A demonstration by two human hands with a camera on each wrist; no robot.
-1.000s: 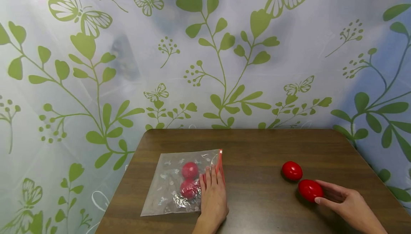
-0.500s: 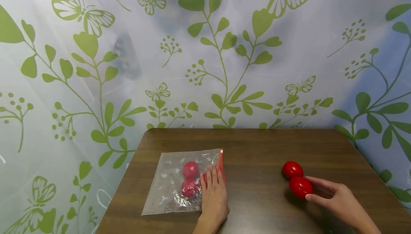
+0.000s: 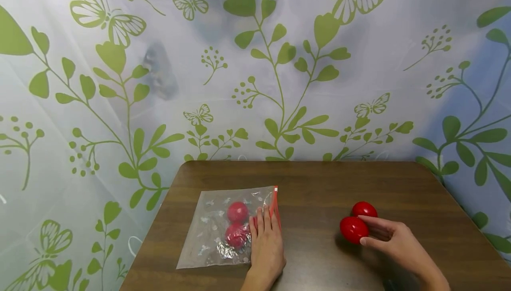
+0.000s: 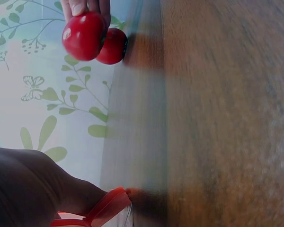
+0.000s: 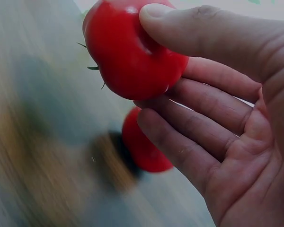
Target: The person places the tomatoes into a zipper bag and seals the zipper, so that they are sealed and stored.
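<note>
A red tomato [image 3: 354,230] is pinched between the thumb and fingers of my right hand [image 3: 397,242], held above the table. Green calyx tips show on its underside in the right wrist view. Behind it, a second tomato [image 3: 364,209] sits on the table, partly covered by the held one. My left hand [image 3: 266,249] rests with straight fingers on the right side of a clear zip bag [image 3: 199,242]. Two tomatoes [image 3: 237,212] lie inside this bag. Beside the left thumb, the bag's red zip edge [image 4: 109,204] stands raised in the left wrist view.
A brown wooden table [image 3: 311,184] carries everything. Its far edge meets a pale curtain [image 3: 223,87] printed with green leaves and butterflies. A small dark object [image 3: 389,285] shows at the bottom edge, under the right forearm.
My right hand has carried its tomato to the left and slightly upward, passing in front of the tomato on the table. The left hand and bag stay where they were.
</note>
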